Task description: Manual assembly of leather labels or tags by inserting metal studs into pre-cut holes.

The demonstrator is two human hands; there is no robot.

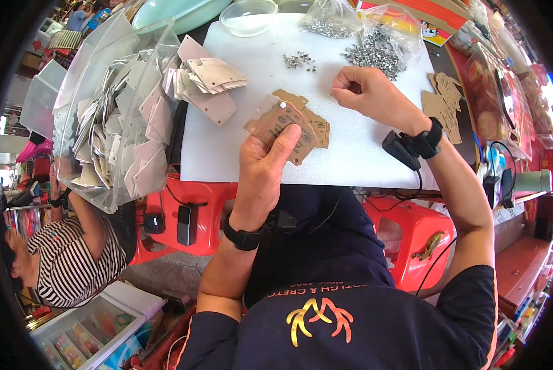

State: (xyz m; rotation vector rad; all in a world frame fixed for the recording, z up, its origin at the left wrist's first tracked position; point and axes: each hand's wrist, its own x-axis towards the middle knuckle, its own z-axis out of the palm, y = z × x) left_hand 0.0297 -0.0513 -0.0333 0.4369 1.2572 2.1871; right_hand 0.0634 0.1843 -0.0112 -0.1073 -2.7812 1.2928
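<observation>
My left hand (pixel 269 151) grips brown printed cardboard tags (pixel 282 126) with scalloped edges, thumb pressed on the front. A small shiny round spot shows near the upper edge of the front tag. More brown tags (pixel 319 128) fan out behind it; I cannot tell whether they are held or lie on the table. My right hand (pixel 361 89) is to the right with thumb and fingertips curled together; anything between them is hidden. Just beyond it lie a small scatter of metal pieces (pixel 299 60) and a larger heap of metal pieces (pixel 378 54).
A clear plastic bin (pixel 113 200) full of pale cards stands left, with loose pale cards (pixel 211 77) beside it. Brown cutouts (pixel 443 102) lie at the right. A round clear tub (pixel 248 18) and a plastic bag (pixel 332 18) sit at the back. Another person (pixel 76 256) is at left.
</observation>
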